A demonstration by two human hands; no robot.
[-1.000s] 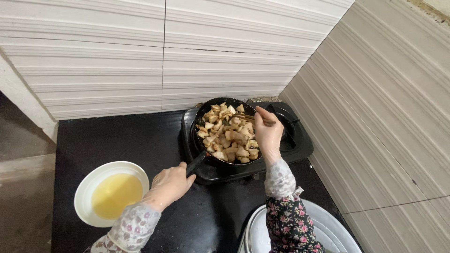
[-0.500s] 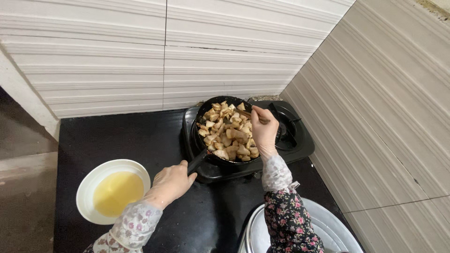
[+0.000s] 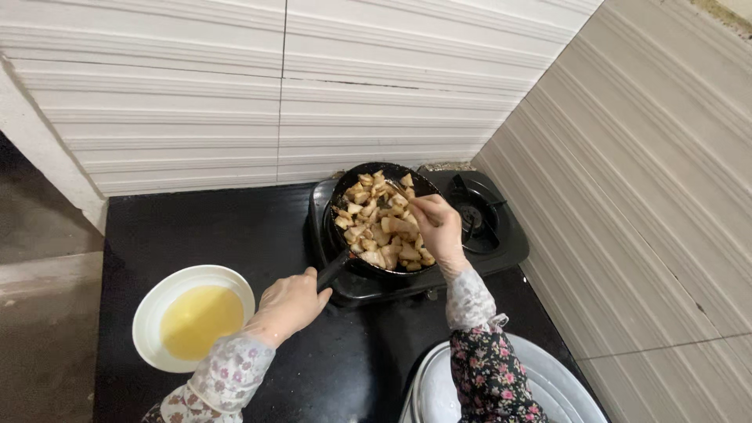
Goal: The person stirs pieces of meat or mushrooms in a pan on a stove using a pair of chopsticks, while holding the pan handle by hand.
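At the near edge of the black worktop (image 3: 235, 235) sits a round metal lid (image 3: 564, 388), with a white bowl of yellow liquid (image 3: 192, 317) to the left. The left hand (image 3: 288, 304) has its fingers closed around the pan handle (image 3: 333, 270). Farther back, the right hand (image 3: 439, 229) pinches a utensil (image 3: 399, 190) over the browned food pieces (image 3: 380, 223) in the black pan (image 3: 352, 182) on the gas stove (image 3: 478, 215).

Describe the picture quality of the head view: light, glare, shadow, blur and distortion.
Head view: soft, even light on the ribbed wall tiles, no hard shadows; dull sheen on the black counter and the metal tray; wide-angle lens bends the tile lines; the right hand over the frying pan looks slightly soft; the left hand and the white bowl are sharp; the far left falls dark.
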